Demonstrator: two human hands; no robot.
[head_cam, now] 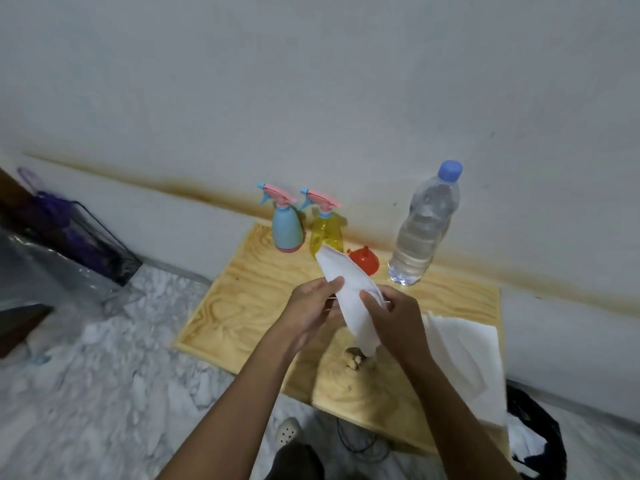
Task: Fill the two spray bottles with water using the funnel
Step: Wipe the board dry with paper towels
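Observation:
A blue spray bottle (287,227) and a yellow spray bottle (325,233), both with pink trigger heads screwed on, stand side by side at the back of a wooden board (242,299) by the wall. A red funnel (364,259) lies to their right. A large clear water bottle (423,230) with a blue cap stands further right. Over the middle of the board, my left hand (311,310) and my right hand (391,315) both hold a white cloth (349,292), which hides part of the yellow bottle's base.
More white cloth or paper (464,355) lies on the board's right side. A clear container with purple items (79,237) sits on the marble floor at left. A dark bag (540,441) lies at lower right. A white shoe (289,431) shows below.

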